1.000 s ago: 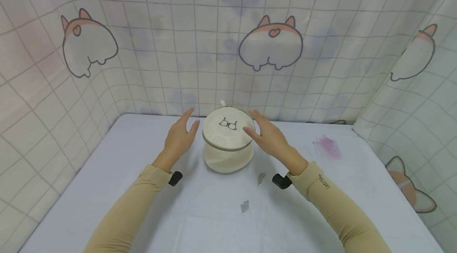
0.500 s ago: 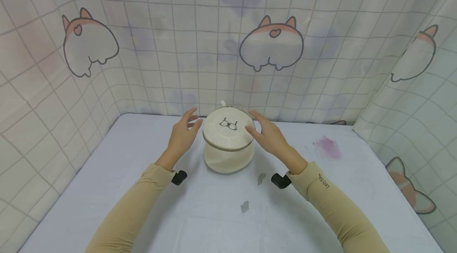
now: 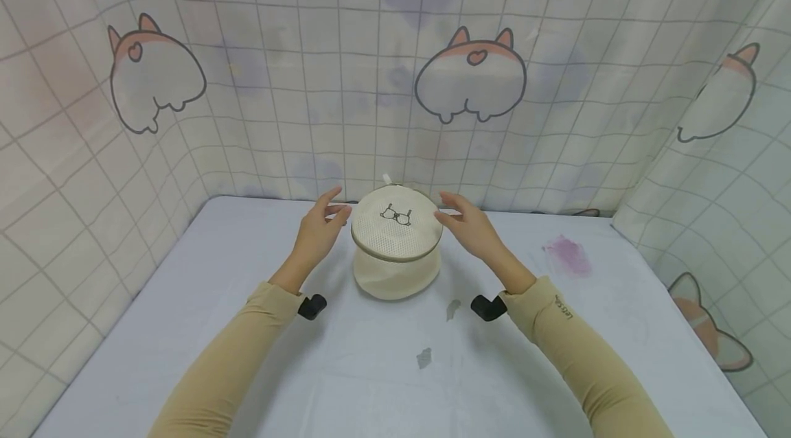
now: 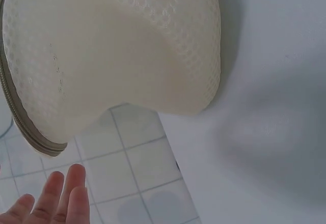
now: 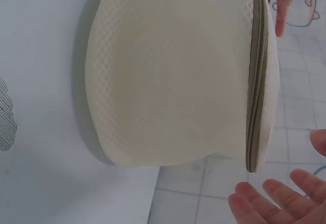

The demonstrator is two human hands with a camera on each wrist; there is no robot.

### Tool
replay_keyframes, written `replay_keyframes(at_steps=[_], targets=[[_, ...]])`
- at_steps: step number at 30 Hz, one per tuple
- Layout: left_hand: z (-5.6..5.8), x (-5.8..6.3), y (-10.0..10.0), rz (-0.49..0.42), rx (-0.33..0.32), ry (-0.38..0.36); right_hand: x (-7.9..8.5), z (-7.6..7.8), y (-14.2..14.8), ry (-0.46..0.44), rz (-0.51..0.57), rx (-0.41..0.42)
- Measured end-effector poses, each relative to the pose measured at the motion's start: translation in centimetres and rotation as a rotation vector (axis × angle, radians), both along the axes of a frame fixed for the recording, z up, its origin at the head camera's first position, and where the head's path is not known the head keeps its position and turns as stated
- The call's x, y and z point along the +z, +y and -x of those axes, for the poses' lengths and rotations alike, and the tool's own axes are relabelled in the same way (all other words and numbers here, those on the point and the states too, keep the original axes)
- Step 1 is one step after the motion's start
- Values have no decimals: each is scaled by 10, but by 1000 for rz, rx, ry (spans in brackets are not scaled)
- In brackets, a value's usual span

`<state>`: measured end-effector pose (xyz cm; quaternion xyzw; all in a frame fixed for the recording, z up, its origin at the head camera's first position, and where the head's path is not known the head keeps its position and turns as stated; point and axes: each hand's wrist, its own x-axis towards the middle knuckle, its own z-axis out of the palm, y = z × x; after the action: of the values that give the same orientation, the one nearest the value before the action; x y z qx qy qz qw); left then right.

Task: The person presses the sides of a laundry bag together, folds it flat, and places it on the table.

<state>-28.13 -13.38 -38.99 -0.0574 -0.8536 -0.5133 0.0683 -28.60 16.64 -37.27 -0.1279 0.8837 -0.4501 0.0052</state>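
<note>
Recording a small shift of the left hand (image 3: 317, 231) inward, toward the bag (image 3: 397, 277), since the frame of a second ago. Recording also a slight retreat of the right hand (image 3: 472, 226) to the right, clear of the lid (image 3: 395, 235); finding no shift in the bag.

Starting at left: finding the left hand relaxed, fingers part bent, gripping nothing, just beside the rim. Noting a gap before the fingertips in the left wrist view.

Moving to centre: finding the bag upright toward the far side of the table (image 3: 346, 383), between both hands, lid down, zip (image 5: 257, 81) running round the rim. Noting a waist in the wall under the lid; judging the mesh soft and likely to buckle under a hard squeeze. Noting a white tab (image 3: 386, 178) at the far side; not making out its purpose.

Ending at right: finding the right hand loosely curved, holding nothing, near the rim, with a gap visible from the right wrist.

Judging the step as two-handed handling of the bag; not telling approach from release. Recommending level hands, light matched pressure from both sides, and fingertips under the firmer zipped rim rather than into the wall.
</note>
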Motion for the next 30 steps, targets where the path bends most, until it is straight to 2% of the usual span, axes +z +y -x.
replay_keyframes(at_steps=[7,15,25,30], targets=[[1,0,1,-46,-21,-34,-3,4,3,-21,43,-1],[5,-2,2,-190,-28,-137,-10,9,5,-104,189,-9],[5,-4,4,-336,-11,-242,-22,13,3,-283,400,-49],[6,-6,5,-369,1,-272,-24,10,1,-331,464,-69]])
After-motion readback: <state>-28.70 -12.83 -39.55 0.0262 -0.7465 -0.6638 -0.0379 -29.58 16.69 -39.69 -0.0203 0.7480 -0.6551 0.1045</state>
